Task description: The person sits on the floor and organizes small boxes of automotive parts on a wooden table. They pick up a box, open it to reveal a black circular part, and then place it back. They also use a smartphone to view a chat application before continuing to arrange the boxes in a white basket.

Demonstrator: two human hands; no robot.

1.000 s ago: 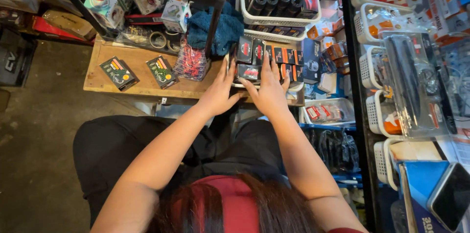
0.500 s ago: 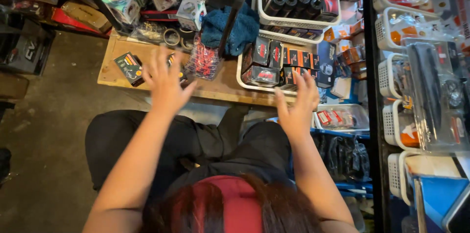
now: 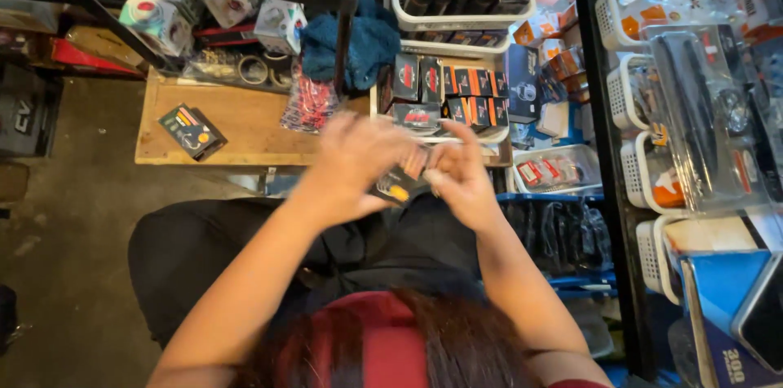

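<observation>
left hand: the left hand [image 3: 352, 161] is blurred, raised in front of the worktop's near edge, fingers curled in around the left end of a small dark packet.
right hand: the right hand [image 3: 461, 176] meets it from the other side, fingertips pinched on the packet's right end; one finger points up toward the white tray.
small dark packet: the small dark packet [image 3: 400, 185] sits between the two hands, above the lap, black with an orange spot and a reddish strip; most of it is hidden by the fingers.
worktop: a low wooden worktop [image 3: 236, 123] lies just beyond the hands, under a black shelf frame.
flat dark card pack: a flat dark card pack [image 3: 192, 131] lies alone at the worktop's left end, well apart from the hands.
red bagged bundle: a red bagged bundle [image 3: 309, 102] rests near the worktop's middle, just beside the blue cloth.
blue cloth: a blue cloth [image 3: 352, 44] is heaped behind it, against the shelf post.
white tray: a white tray [image 3: 481, 137] on the worktop's right holds rows of small dark and orange boxes, standing upright.
upper white basket: an upper white basket [image 3: 461, 17] above the tray carries dark bottles.
lap: dark trousers [image 3: 204, 253] fill the space below the hands.
</observation>
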